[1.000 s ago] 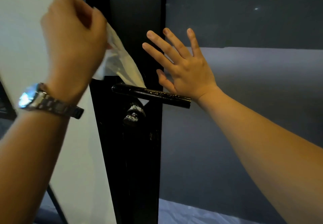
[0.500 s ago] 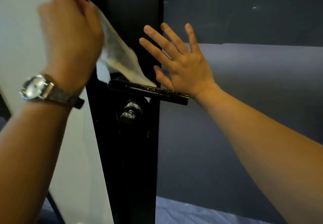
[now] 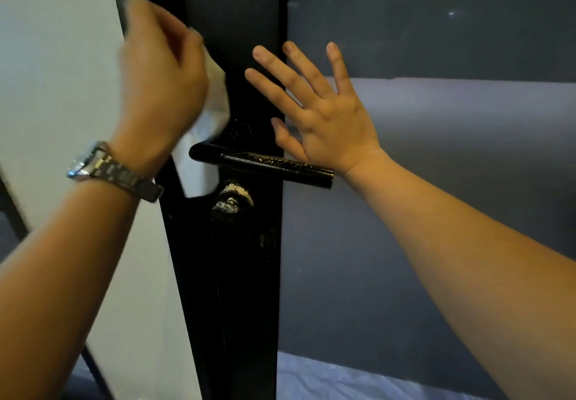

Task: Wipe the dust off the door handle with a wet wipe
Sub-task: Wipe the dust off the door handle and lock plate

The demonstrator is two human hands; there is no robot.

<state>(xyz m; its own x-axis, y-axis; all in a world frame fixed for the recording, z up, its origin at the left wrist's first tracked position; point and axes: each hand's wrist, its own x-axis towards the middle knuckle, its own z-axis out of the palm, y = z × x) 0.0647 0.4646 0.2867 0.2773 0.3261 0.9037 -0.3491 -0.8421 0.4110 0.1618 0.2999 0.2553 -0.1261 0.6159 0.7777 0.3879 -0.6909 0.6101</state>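
A black lever door handle (image 3: 274,165) sticks out to the right from a black door frame (image 3: 237,275), with pale dust specks along its top. My left hand (image 3: 159,84), blurred and wearing a metal watch, grips a white wet wipe (image 3: 208,137) that hangs down over the handle's left end. My right hand (image 3: 318,109) lies flat with fingers spread on the door just above the lever's right half. Below the lever a dusty round lock knob (image 3: 232,201) shows.
A white door edge or panel (image 3: 62,87) fills the left side. Dark grey glass (image 3: 436,181) covers the right. A pale bluish floor (image 3: 343,378) shows at the bottom.
My left hand has moved down and right, bringing the wipe lower over the handle's left end. My right hand has stayed flat on the door.
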